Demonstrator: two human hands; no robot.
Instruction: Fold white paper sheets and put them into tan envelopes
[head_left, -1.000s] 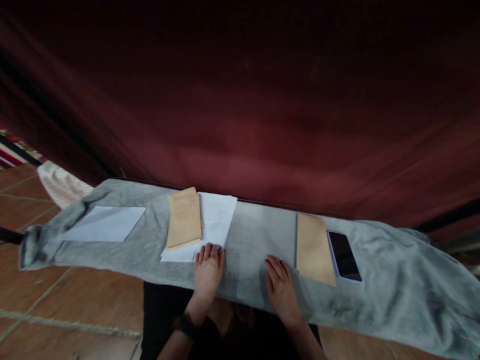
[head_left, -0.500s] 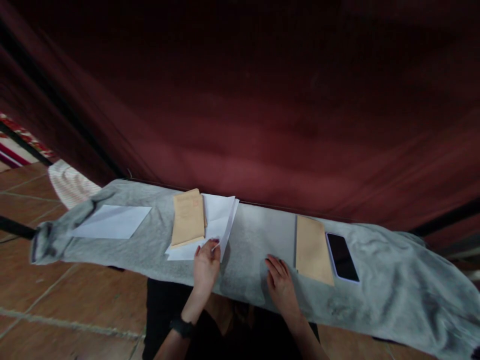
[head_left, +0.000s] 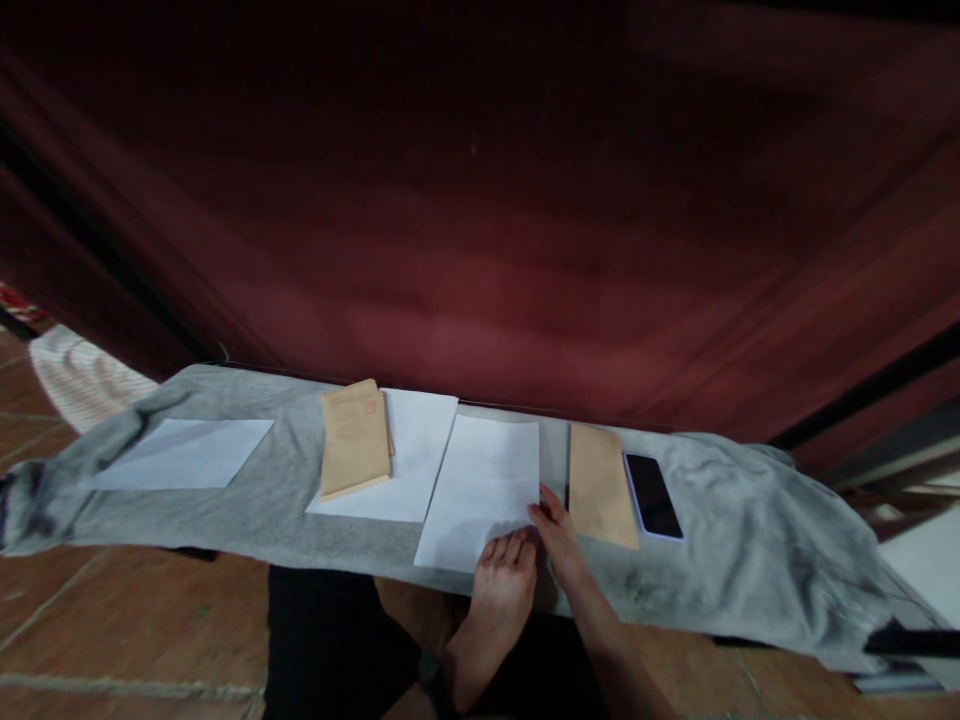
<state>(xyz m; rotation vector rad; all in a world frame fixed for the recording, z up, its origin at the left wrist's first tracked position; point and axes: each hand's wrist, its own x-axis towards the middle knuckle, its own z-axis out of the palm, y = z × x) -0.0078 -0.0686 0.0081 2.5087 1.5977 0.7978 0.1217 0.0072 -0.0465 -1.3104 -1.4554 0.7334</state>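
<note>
A white sheet of paper (head_left: 480,485) lies in front of me on the grey cloth (head_left: 285,515). My left hand (head_left: 506,575) is at its lower right corner, fingers curled together; whether they grip the paper is hidden. At the sheet's right edge, my right hand (head_left: 553,520) pinches the paper between thumb and fingers. To the left, more white paper (head_left: 424,440) lies partly under a stack of tan envelopes (head_left: 355,440). Another tan envelope (head_left: 600,485) rests just right of my right hand.
A dark phone (head_left: 652,495) in a light case lies right of the single envelope. A separate white sheet (head_left: 184,453) is at the far left. Behind the cloth hangs a dark red curtain (head_left: 480,270). Tiled floor (head_left: 150,620) shows below.
One white sheet has come away from the paper stack to the right, in front of me. My left hand has moved right with it, and my right hand has closed at its edge.
</note>
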